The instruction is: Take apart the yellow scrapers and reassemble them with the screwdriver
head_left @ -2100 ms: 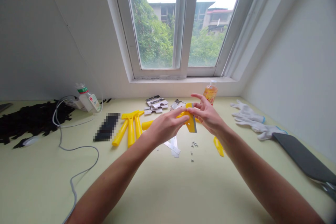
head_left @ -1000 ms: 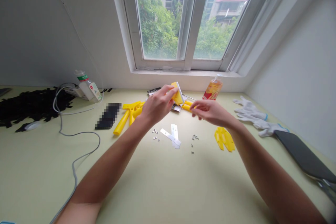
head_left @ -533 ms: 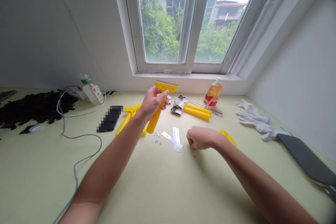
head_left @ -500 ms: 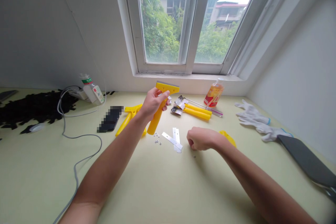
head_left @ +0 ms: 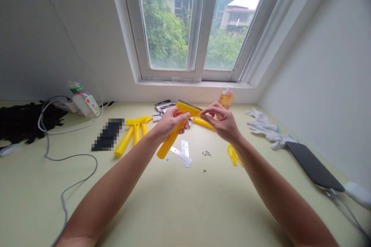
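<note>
My left hand is closed around the neck of a yellow scraper, held tilted above the table with its head up. A dark blade edge runs along the top of that head. At the head's right end, my right hand pinches a tiny metal piece that looks like a screw, mostly hidden by the fingertips. Below the hands lie flat metal blades, crossed over one another. Several small screws are in a loose pile to their right, with a single screw nearer me. One nut shows beside the scraper handle.
More yellow scraper handles lie left, beside a dark phone. Behind the hands are printed packets and a drink bottle. Yellow pieces, white gloves and a black slab lie right. A grey cable crosses the left side.
My right hand has risen from the table to the scraper's head, uncovering the screw pile. The scraper stays in my left hand, its head tipped slightly more. The view has shifted to the right.
</note>
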`<control>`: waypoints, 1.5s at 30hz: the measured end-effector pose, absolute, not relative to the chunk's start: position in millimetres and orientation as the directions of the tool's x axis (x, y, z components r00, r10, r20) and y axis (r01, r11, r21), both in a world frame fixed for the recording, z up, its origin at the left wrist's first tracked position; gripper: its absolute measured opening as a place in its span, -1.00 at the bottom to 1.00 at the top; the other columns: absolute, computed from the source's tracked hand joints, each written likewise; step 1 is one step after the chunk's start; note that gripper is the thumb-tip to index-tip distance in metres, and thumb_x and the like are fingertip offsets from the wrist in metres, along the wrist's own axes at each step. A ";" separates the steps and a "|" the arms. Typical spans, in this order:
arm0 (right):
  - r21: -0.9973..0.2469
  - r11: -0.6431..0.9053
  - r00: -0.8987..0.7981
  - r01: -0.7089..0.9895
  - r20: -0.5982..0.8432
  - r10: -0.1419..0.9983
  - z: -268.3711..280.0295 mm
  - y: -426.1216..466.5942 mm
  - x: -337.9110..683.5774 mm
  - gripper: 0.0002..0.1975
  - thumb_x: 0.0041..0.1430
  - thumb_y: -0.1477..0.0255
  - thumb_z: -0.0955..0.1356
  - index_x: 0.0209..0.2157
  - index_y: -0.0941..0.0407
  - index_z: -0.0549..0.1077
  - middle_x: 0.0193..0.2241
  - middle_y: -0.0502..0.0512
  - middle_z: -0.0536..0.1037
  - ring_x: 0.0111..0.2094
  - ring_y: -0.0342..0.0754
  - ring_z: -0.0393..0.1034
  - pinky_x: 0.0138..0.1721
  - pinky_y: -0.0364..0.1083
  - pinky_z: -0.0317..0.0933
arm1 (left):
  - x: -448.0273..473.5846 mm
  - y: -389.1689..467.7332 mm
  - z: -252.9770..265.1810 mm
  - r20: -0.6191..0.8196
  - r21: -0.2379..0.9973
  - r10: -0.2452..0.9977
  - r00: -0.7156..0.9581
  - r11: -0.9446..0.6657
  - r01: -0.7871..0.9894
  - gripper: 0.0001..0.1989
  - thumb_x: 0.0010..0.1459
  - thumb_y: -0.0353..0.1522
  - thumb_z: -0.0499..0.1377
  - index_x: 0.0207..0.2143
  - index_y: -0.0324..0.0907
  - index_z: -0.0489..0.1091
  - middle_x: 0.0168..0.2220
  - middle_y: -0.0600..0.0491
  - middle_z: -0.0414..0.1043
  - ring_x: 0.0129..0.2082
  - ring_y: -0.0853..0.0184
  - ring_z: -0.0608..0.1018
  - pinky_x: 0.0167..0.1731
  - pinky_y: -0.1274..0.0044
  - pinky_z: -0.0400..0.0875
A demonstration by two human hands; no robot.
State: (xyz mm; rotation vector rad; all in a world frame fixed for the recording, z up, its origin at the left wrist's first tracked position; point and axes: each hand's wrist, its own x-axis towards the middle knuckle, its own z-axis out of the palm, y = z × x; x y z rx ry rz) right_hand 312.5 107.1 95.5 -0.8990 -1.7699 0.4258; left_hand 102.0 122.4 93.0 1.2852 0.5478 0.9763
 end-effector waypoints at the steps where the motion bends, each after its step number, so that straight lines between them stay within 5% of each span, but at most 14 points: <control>1: -0.662 0.645 -0.165 0.380 0.638 0.752 92.8 108.6 311.6 -0.92 0.15 0.33 0.43 -0.34 0.02 0.58 -0.39 0.01 0.39 -0.35 -0.11 0.28 -0.30 -0.09 0.22 | 103.1 121.4 92.8 0.168 0.957 0.832 0.528 -0.008 -0.291 -0.70 0.09 -0.26 0.32 -0.17 -0.21 0.39 -0.34 0.04 0.36 -0.54 0.48 0.42 -0.65 0.65 0.17; 9: -0.695 0.582 -0.087 0.422 0.608 0.789 80.2 112.1 301.2 -0.92 0.11 0.36 0.43 -0.36 0.06 0.50 -0.41 -0.01 0.40 -0.38 -0.12 0.25 -0.30 -0.08 0.20 | 104.8 121.0 88.6 0.156 0.966 0.815 0.558 -0.008 -0.258 -0.67 0.09 -0.24 0.32 -0.14 -0.21 0.40 -0.37 0.07 0.33 -0.54 0.49 0.39 -0.64 0.63 0.16; 20: -0.847 0.405 0.022 0.345 0.439 0.898 54.3 130.4 298.2 -0.61 0.04 0.15 0.42 -0.19 0.05 0.30 -0.27 0.05 0.42 -0.30 -0.08 0.35 -0.30 -0.08 0.30 | 114.1 124.8 71.3 0.071 0.948 0.870 0.488 0.093 -0.303 -0.63 -0.04 -0.30 0.39 -0.24 -0.21 0.32 -0.41 0.15 0.29 -0.59 0.56 0.33 -0.67 0.68 0.10; 26: -0.729 0.260 0.022 0.633 0.353 0.935 58.9 151.9 338.6 -0.61 0.27 0.13 0.19 -0.03 0.11 0.28 -0.13 0.19 0.49 -0.11 -0.01 0.42 -0.10 -0.02 0.31 | 112.4 133.3 64.8 0.060 0.909 0.917 0.393 0.113 -0.402 -0.63 -0.05 -0.36 0.40 -0.26 -0.21 0.29 -0.32 0.11 0.32 -0.59 0.60 0.34 -0.67 0.70 0.11; 30: -0.523 0.028 0.088 0.852 0.195 0.977 50.8 169.4 398.7 -0.75 0.09 0.33 0.34 -0.19 0.12 0.45 -0.15 0.28 0.52 -0.03 0.16 0.38 0.00 0.09 0.20 | 106.5 138.5 67.6 0.031 0.888 0.940 0.341 0.131 -0.441 -0.59 -0.09 -0.39 0.42 -0.29 -0.21 0.25 -0.35 0.14 0.30 -0.60 0.60 0.35 -0.67 0.71 0.13; 35: -0.306 -0.181 0.189 0.935 -0.002 0.982 21.1 182.8 443.3 -0.60 -0.07 0.47 0.39 -0.10 0.17 0.48 -0.14 0.41 0.51 -0.10 0.31 0.44 -0.13 0.17 0.25 | 102.4 139.1 74.3 0.028 0.886 0.950 0.311 0.120 -0.447 -0.57 -0.09 -0.37 0.42 -0.32 -0.19 0.20 -0.40 0.18 0.26 -0.60 0.59 0.36 -0.68 0.72 0.12; 41: -0.334 -0.143 0.142 0.932 -0.028 0.990 19.0 188.0 455.4 -0.88 0.03 0.44 0.36 -0.34 0.13 0.51 -0.25 0.30 0.58 -0.16 0.22 0.48 -0.16 0.06 0.28 | 100.0 140.8 77.2 0.030 0.891 0.957 0.290 0.106 -0.442 -0.55 -0.13 -0.38 0.43 -0.34 -0.18 0.18 -0.44 0.20 0.25 -0.61 0.59 0.35 -0.68 0.72 0.11; 45: -0.429 -0.143 0.193 0.892 0.076 0.978 38.7 186.9 456.1 -0.83 0.16 0.37 0.28 -0.35 0.14 0.46 -0.32 0.30 0.59 -0.22 0.19 0.50 -0.22 0.04 0.29 | 99.9 140.6 78.7 0.031 0.890 0.958 0.286 0.103 -0.445 -0.55 -0.16 -0.37 0.44 -0.34 -0.20 0.21 -0.44 0.18 0.26 -0.62 0.58 0.34 -0.69 0.71 0.11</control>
